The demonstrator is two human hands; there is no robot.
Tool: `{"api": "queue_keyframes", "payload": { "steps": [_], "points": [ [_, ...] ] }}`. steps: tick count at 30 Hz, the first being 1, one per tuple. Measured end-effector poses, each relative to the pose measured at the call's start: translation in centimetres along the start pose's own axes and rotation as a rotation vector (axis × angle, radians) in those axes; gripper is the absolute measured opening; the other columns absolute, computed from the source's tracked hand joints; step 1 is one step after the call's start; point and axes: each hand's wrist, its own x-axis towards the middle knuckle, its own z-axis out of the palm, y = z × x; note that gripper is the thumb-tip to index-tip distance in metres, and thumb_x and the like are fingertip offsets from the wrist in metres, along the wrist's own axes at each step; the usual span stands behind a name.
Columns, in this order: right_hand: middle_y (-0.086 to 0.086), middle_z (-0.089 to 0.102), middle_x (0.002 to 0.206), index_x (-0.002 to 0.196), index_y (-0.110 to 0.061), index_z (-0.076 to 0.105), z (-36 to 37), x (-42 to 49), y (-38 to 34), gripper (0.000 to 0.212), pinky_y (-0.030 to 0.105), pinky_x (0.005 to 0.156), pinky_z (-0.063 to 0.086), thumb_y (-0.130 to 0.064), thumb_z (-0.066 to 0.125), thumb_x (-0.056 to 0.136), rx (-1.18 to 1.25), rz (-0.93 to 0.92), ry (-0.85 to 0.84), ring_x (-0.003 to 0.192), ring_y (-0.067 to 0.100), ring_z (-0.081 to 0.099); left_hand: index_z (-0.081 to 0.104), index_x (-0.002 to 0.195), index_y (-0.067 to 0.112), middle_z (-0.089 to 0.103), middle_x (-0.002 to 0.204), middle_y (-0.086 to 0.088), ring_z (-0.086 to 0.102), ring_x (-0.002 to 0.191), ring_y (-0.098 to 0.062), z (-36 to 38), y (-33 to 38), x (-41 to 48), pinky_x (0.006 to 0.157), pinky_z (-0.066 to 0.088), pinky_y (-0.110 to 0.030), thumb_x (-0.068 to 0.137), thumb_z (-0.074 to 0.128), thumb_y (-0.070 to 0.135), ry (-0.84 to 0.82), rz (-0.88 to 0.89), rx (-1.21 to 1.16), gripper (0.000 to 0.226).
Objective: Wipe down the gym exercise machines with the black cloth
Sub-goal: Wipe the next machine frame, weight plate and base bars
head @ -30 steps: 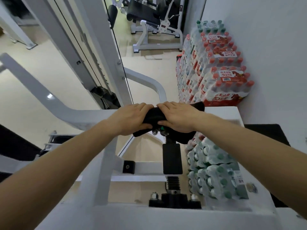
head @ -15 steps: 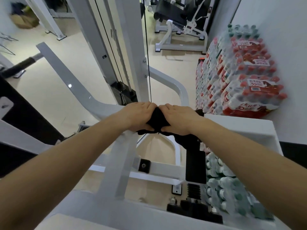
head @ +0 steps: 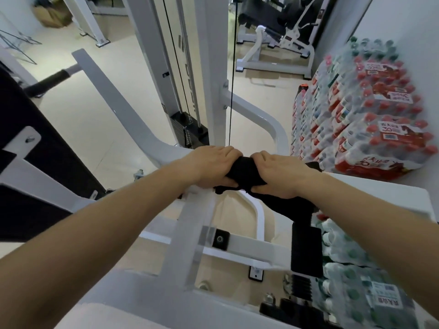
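Both my hands hold the black cloth (head: pixel 244 172), bunched between them at mid frame. My left hand (head: pixel 211 166) grips its left side with fingers curled over the top. Gripping the right side is my right hand (head: pixel 280 174), and more cloth trails down and right below its wrist. The cloth lies on a white arm of the exercise machine (head: pixel 123 117), which slopes up to the far left and ends in a black handle grip (head: pixel 45 83). What the cloth covers is hidden.
The white upright (head: pixel 213 67) with a black cable and weight stack (head: pixel 187 131) stands just beyond my hands. Stacked packs of bottled water (head: pixel 370 110) fill the right, with more below. A white box top (head: pixel 370 195) lies under my right forearm. Another bench machine (head: pixel 273 22) stands far back.
The view has swung rightward and a little nearer, so the machine arm and its handle show more. Both hands stay clasped on the cloth at the same spot on the frame.
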Motion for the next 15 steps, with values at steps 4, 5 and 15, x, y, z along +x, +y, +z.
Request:
{"api": "queue_keyframes", "payload": {
  "steps": [4,5,15],
  "points": [
    [0.006,0.051,0.124,0.13,-0.014,0.037,-0.4,2.1,-1.5,0.064,0.039,0.076,0.048,-0.061,0.057,0.09,0.046,-0.054,0.012,0.105,0.026,0.059,0.043,0.128,0.021,0.055,0.118,0.006,0.055,0.105,-0.017,-1.1,-2.0,-0.8,0.09,0.047,-0.037,0.087,0.055,0.067,-0.175,-0.094,-0.068,0.063],
    [0.006,0.051,0.125,0.131,-0.014,0.037,-0.6,2.5,-1.8,0.066,0.041,0.079,0.049,-0.062,0.057,0.09,0.064,-0.065,0.001,0.106,0.026,0.058,0.044,0.128,0.022,0.055,0.117,0.007,0.054,0.104,-0.017,-1.3,-2.5,-1.1,0.091,0.047,-0.038,0.089,0.051,0.069,-0.199,-0.111,-0.084,0.062],
    [0.008,0.051,0.138,0.142,-0.015,0.036,-2.3,9.0,-8.2,0.061,0.04,0.086,0.043,-0.06,0.027,0.102,0.182,-0.155,0.056,0.116,0.029,0.056,0.033,0.146,0.021,0.047,0.137,-0.001,0.038,0.135,-0.019,-1.7,-10.1,-7.7,0.115,0.022,-0.035,0.099,0.035,0.062,-0.245,-0.2,0.162,0.063]
  ]
}}
